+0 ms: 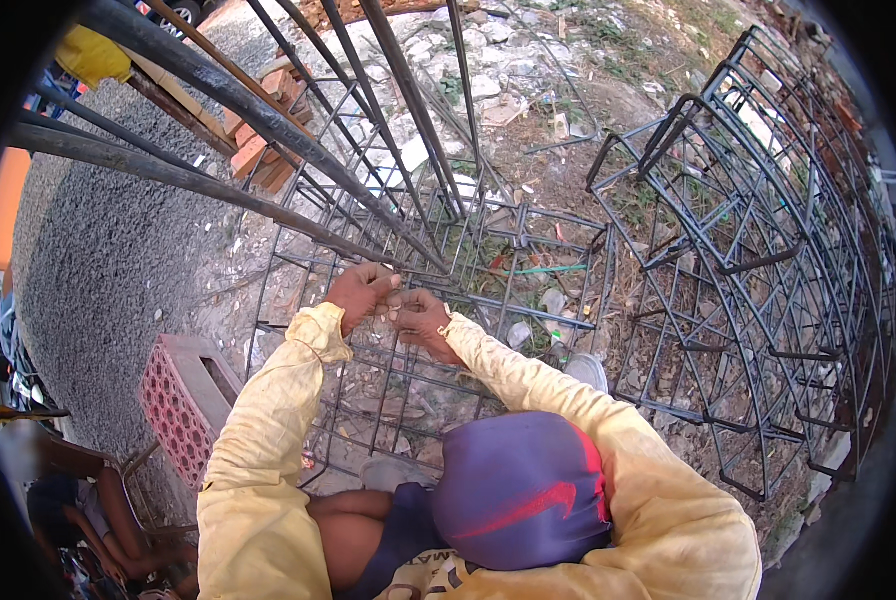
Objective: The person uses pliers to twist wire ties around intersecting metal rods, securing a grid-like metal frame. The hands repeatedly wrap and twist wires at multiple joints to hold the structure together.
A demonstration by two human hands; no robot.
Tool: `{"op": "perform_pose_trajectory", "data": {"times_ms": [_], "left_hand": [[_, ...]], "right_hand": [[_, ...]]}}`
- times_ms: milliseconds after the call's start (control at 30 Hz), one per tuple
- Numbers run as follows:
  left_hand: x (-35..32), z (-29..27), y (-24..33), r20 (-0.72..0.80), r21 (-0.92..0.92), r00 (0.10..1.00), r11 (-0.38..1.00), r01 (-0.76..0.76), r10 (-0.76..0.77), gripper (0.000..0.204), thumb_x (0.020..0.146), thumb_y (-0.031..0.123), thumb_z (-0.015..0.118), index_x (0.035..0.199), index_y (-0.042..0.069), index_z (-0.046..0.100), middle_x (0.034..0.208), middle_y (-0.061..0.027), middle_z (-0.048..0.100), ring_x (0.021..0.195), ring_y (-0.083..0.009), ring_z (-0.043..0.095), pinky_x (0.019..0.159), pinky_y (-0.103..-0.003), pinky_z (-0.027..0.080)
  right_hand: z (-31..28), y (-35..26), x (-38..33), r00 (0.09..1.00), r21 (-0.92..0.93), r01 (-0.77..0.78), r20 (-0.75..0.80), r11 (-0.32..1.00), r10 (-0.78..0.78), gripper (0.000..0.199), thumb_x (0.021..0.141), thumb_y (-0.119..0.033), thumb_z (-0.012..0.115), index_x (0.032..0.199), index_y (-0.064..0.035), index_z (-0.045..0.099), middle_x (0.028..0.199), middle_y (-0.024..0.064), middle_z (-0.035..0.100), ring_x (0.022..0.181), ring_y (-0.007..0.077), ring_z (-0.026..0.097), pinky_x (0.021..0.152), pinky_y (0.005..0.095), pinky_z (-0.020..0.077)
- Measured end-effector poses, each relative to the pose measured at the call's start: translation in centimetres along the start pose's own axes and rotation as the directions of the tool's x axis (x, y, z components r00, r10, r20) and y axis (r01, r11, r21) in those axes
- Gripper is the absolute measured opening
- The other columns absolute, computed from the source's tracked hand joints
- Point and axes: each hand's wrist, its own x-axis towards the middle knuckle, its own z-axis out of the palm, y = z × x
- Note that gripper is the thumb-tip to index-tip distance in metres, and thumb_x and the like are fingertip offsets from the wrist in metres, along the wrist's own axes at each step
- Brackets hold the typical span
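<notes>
- Left hand (361,293) and right hand (426,322) sit close, fingers bunched; I can't tell what they pinch.
- Mesh (533,312) lies beneath them.
- Seems close fingerwork; next calls for steady pinching.

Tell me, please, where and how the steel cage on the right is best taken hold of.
I'd take the steel cage by a bent bar on its left side, approaching from the left: slim bars with wide gaps should let a grip close around one.

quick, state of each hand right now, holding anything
Left hand: curled; whether it's closed on anything cannot be told.
Right hand: curled beside the left; anything held cannot be told either.
</notes>
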Motion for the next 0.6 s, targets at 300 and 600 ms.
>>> {"op": "perform_pose_trajectory", "data": {"times_ms": [300, 600], "left_hand": [[-2.9, 1.7, 0.7, -0.165, 0.920, 0.744, 0.372, -0.120, 0.648, 0.021, 0.090, 0.022, 0.061, 0.091, 0.001, 0.058, 0.084, -0.0199, 0.065, 0.076, -0.0431, 0.064, 0.069, -0.053, 0.052], [-2.8, 0.6, -0.2, -0.174, 0.927, 0.698, 0.355, -0.123, 0.695, 0.024, 0.086, 0.024, 0.062, 0.102, 0.007, 0.056, 0.094, -0.0153, 0.063, 0.086, -0.0393, 0.066, 0.072, -0.050, 0.054]], "right_hand": [[-16.8, -3.6, -3.4, 0.714, -0.816, -0.200, -0.501, 0.543, -0.489, 0.043, 0.083, -0.029, 0.071, 0.112, 0.0023, 0.062, 0.093, 0.0184, 0.068, 0.088, 0.0329, 0.067, 0.083, 0.0427, 0.0516], [-21.6, -5.1, 4.9, 0.864, -0.899, -0.418, -0.438, 0.131, -0.250, 0.030, 0.084, -0.027, 0.068, 0.105, -0.0063, 0.066, 0.116, 0.0262, 0.061, 0.105, 0.0456, 0.061, 0.086, 0.0498, 0.0511]]}}
